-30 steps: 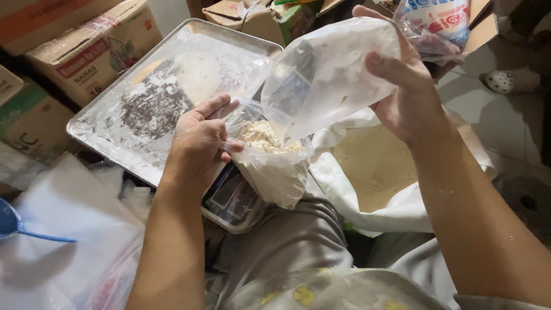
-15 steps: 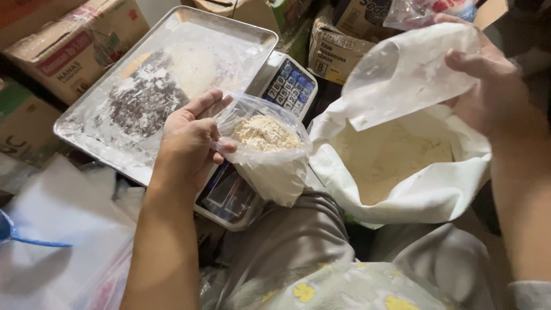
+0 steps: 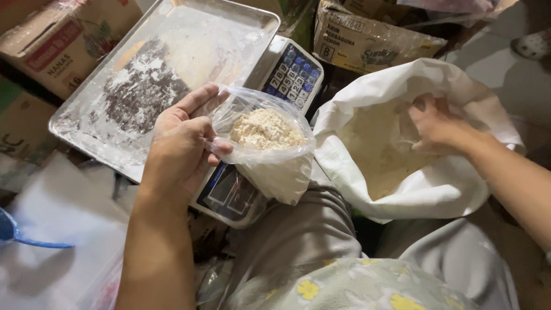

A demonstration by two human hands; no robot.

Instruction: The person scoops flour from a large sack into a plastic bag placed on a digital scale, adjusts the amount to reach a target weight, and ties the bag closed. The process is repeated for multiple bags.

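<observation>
Left hand (image 3: 182, 148) grips the rim of a small clear plastic bag (image 3: 270, 155), thumb and fingers pinching its left edge to keep the mouth open. Bag holds a heap of pale crumbly flour (image 3: 265, 128). It sits on top of a digital scale (image 3: 255, 138), covering most of the platform; the scale's keypad shows just above the bag and the display below it.

Right hand (image 3: 436, 121) is down inside a large white sack (image 3: 425, 183), fingers curled among the pale powder in there; can't tell whether it is grasping anything or just clenched. Sack lies open just right of the scale, mouth facing up, leaning on the person's lap.

Metal tray (image 3: 103, 123) sits left of and behind the scale, dusted with white powder and a dark crumbly patch; the left hand overlaps its near edge. Cardboard boxes (image 3: 367, 34) along the top. Blue scoop (image 3: 17, 235) at the far left edge, on white plastic sheeting. Grey trousers and a flowered garment at the bottom.
</observation>
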